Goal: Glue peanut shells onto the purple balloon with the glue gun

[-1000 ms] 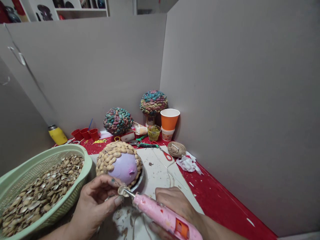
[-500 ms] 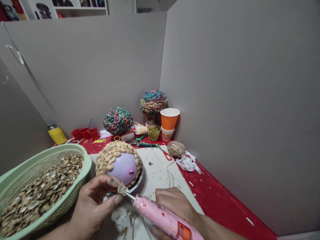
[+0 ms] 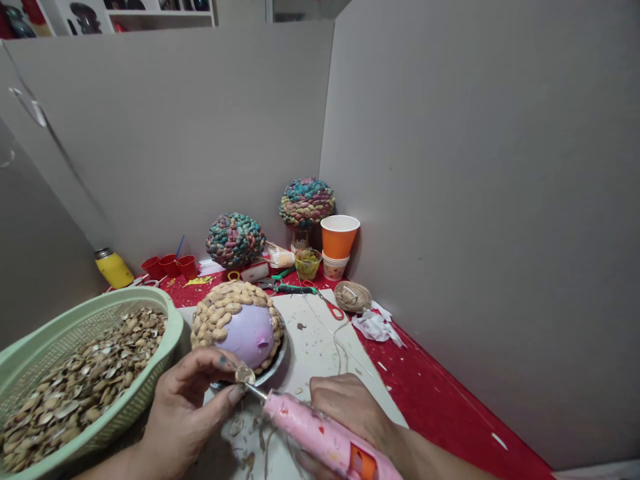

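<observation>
On the white work board (image 3: 320, 337) at the near edge of the red table (image 3: 435, 400), the left hand (image 3: 183, 410) pinches a single shell (image 3: 245, 374) between thumb and forefinger, holding it just in front of the purple balloon (image 3: 247, 337). The right hand (image 3: 350, 407) is wrapped around a pink glue gun (image 3: 325, 440), whose metal nozzle touches the pinched shell. The balloon sits in a shallow dark dish (image 3: 277, 360) and is clad in shells over its top and left side, its near face bare. A green basket (image 3: 165, 333) of loose shells stands to the left. Behind lie scissors (image 3: 300, 291), a twine ball (image 3: 353, 297), an orange cup (image 3: 340, 237) and two painted shell domes (image 3: 235, 240).

Risks, as judged: the nozzle lies very close to the fingertips (image 3: 235, 395), so hot glue could burn them; excess glue may string across the board; heat or pressure against bare balloon skin could burst it.
</observation>
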{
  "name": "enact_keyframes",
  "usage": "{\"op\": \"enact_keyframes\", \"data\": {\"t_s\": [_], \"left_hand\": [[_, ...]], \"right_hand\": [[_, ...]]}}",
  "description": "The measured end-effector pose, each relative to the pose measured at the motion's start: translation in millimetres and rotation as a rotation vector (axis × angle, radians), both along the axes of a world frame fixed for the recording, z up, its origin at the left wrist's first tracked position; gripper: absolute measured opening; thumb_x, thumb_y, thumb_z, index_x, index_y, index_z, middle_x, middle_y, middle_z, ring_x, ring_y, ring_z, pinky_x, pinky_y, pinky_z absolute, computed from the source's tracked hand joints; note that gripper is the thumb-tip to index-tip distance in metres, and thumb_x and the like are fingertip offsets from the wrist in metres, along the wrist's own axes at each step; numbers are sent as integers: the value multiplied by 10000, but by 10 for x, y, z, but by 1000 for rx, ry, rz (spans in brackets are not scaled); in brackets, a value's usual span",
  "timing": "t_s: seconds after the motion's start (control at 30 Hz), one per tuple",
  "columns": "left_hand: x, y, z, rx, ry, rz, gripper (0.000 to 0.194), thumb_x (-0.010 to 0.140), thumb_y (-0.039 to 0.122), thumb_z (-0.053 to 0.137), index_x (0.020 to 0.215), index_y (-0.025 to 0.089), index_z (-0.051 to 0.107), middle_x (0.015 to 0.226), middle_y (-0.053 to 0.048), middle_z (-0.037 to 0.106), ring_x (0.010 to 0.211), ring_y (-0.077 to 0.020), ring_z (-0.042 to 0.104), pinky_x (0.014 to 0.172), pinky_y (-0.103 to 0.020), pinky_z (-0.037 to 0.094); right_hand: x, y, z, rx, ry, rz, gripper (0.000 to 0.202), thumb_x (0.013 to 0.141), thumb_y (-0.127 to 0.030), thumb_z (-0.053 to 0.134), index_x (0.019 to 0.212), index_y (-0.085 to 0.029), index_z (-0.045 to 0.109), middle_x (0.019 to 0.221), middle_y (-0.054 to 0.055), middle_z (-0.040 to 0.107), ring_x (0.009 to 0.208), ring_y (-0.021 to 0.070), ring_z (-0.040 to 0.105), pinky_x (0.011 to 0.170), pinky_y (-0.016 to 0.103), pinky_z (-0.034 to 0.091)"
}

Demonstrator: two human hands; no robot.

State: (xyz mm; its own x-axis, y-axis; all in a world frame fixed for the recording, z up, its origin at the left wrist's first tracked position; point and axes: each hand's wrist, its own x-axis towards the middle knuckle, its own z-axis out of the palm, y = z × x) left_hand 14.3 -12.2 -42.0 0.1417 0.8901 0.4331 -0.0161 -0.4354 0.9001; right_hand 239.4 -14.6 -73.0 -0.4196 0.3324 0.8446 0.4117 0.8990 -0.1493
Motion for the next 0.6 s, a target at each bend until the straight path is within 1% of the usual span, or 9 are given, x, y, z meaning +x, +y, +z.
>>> {"op": "enact_keyframes", "data": {"t_s": [0.07, 0.13, 0.33, 0.5, 0.6], "left_hand": [[6, -6, 5, -2, -10, 14, 239, 715, 35, 742, 819, 247, 706, 767, 14, 723, 730, -139, 682, 696, -207, 578], [10, -15, 11, -9, -18, 30, 235, 708, 34, 748, 816, 240, 710, 765, 9, 726, 726, -140, 686, 698, -208, 579], [12, -22, 27, -35, -25, 44, 227, 707, 40, 752, 801, 242, 714, 770, 16, 739, 724, -133, 697, 707, -193, 579], [-7, -7, -22, -67, -51, 55, 225, 723, 62, 756, 837, 252, 713, 806, 18, 745, 737, -128, 704, 729, -195, 582], [-10, -8, -41, -76, -67, 63, 217, 725, 77, 764, 840, 254, 717, 808, 22, 747, 739, -122, 706, 736, -185, 580]], "right_hand": [[6, 0, 7, -4, -11, 0, 439, 1003, -372, 328, 590, -227, 282, 491, -68, 295, 411, 97, 265, 412, 257, 191], [10, 1, 15, -1, -26, -11, 449, 1000, -381, 336, 582, -227, 277, 485, -66, 292, 413, 100, 256, 409, 258, 187], [-8, 4, 22, 48, -20, -46, 465, 1013, -356, 285, 568, -220, 280, 471, -58, 302, 409, 102, 252, 401, 256, 177], [2, 9, -22, 45, -48, -51, 436, 993, -354, 317, 578, -219, 302, 482, -58, 322, 414, 101, 266, 405, 254, 181], [14, 12, -67, 46, -73, -69, 394, 964, -335, 389, 591, -218, 334, 498, -56, 342, 425, 102, 291, 422, 262, 184]]}}
